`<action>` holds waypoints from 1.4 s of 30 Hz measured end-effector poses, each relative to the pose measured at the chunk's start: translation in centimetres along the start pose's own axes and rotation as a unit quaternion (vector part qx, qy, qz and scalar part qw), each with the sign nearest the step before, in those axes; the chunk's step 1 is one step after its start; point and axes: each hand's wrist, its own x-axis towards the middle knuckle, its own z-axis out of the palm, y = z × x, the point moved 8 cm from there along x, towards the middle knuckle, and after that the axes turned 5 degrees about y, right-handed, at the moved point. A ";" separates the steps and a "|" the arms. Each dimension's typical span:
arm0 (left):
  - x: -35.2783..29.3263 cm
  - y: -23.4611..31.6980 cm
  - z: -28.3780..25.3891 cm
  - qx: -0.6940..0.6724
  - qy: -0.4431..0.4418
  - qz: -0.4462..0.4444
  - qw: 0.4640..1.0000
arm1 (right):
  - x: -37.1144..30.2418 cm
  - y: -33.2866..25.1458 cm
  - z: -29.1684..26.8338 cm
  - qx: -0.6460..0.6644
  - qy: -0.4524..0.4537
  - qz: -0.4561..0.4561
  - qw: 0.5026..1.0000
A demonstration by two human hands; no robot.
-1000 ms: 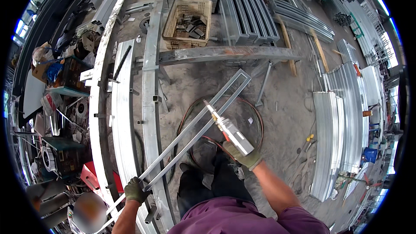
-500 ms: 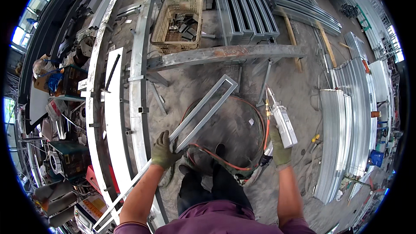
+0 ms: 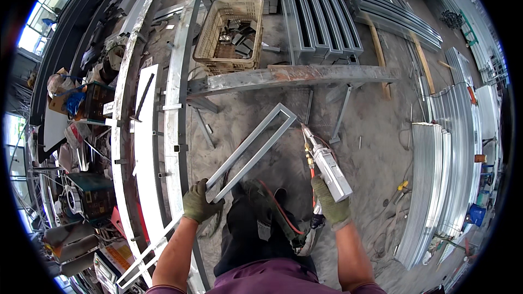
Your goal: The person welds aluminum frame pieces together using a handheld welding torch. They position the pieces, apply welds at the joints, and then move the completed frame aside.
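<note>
My left hand (image 3: 200, 202), in a green work glove, is closed around a long, narrow rectangular frame of grey square metal tube (image 3: 239, 144). The frame slants from lower left to the upper middle, with its squared far end over the floor. In my gloved right hand (image 3: 331, 202) is a silver-white welding gun (image 3: 333, 175) with a pointed nozzle. That nozzle sits close beside the frame's far right corner; whether they touch I cannot tell. An orange hose (image 3: 283, 219) trails from the gun toward my legs.
A metal beam (image 3: 294, 76) on legs crosses ahead of me. Beyond it are a beige crate (image 3: 201, 49) of small metal pieces and stacked steel channels (image 3: 321, 22). Long beams (image 3: 175, 120) run along my left. Corrugated metal sheets (image 3: 427, 185) lie to the right.
The welding gun has swung left and tilted, bringing its nozzle from well right of the frame to beside its far corner. My left hand keeps its grip on the frame.
</note>
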 end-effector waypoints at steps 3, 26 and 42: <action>1.4 -1.7 -1.4 0.001 0.035 -0.004 0.999 | 1.1 -0.8 1.6 -0.012 -0.005 -0.015 1.000; 17.7 2.0 -0.2 -0.060 -0.160 -0.151 0.974 | 11.6 -3.7 12.5 -0.076 -0.071 -0.047 0.993; 16.9 1.5 0.1 -0.026 0.006 -0.092 0.995 | 15.3 -2.5 11.9 -0.075 -0.166 -0.062 0.981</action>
